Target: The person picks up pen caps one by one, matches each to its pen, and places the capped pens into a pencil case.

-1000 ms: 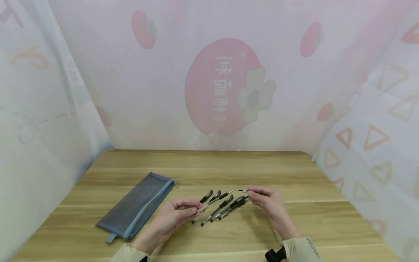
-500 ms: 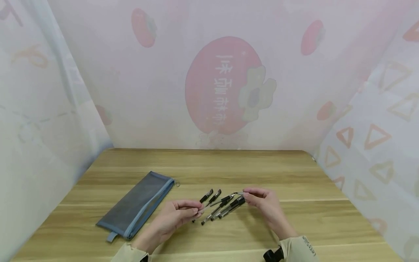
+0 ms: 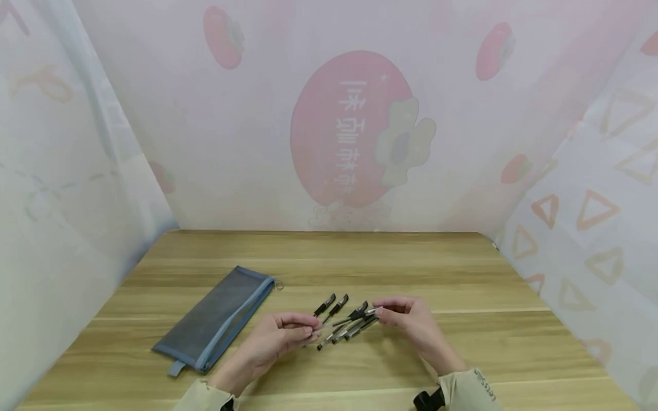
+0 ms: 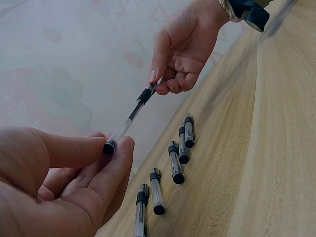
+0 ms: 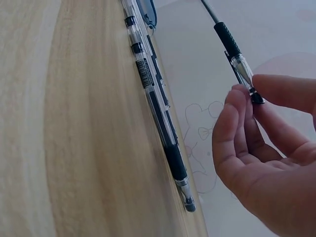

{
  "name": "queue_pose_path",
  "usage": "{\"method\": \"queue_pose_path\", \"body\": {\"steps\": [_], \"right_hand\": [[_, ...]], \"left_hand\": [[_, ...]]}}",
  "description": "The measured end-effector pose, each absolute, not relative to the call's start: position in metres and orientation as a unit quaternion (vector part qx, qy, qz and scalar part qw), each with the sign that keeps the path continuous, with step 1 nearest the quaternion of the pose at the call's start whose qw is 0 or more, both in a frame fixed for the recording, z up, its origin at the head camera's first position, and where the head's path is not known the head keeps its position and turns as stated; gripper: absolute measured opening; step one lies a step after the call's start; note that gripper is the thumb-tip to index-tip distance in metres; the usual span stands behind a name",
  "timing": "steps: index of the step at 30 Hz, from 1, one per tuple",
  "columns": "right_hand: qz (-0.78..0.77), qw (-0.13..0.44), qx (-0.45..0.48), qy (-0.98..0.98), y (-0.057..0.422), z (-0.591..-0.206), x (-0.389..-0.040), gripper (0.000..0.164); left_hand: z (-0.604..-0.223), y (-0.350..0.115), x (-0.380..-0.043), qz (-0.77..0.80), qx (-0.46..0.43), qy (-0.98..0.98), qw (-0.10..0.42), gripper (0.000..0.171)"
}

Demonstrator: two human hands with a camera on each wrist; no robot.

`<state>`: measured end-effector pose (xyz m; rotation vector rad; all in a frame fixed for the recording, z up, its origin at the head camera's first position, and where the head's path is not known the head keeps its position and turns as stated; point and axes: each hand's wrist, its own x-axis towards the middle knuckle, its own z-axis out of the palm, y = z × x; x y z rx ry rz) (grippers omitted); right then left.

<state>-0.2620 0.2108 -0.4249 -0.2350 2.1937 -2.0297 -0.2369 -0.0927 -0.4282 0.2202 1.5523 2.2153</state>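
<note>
Pen [image 4: 131, 116] is showing a clear barrel, black grip and black end | right hand [image 3: 413, 324] is sitting nearer your left hand [image 3: 277, 338] than a second ago, clear cap [image 5: 240, 66] now covering the tip | you're pinching the rear end left, the cap right | pen is spanning between both hands, above the surface [image 3: 329, 260]

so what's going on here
A person is holding one pen above the table with both hands. The left hand pinches its back end, while the right hand pinches the other end, where a clear cap sits over the tip. Five more pens lie on the table below, and a blue-grey pouch lies to the person's left.
</note>
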Motion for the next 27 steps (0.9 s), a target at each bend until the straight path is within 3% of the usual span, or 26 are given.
{"method": "queue_pose_path", "body": {"steps": [13,27], "right_hand": [[-0.753,0.112,-0.138,0.634,0.2127,-0.4194,-0.257,0.027],[-0.774,0.097,-0.128,0.613,0.2077,-0.4191,-0.2552,0.031]], "left_hand": [[-0.4256,-0.0914,-0.2386,0.814,0.066,0.551,0.172,0.036],[-0.4278,-0.089,-0.239,0.752,0.034,0.643,0.137,0.033]]}}
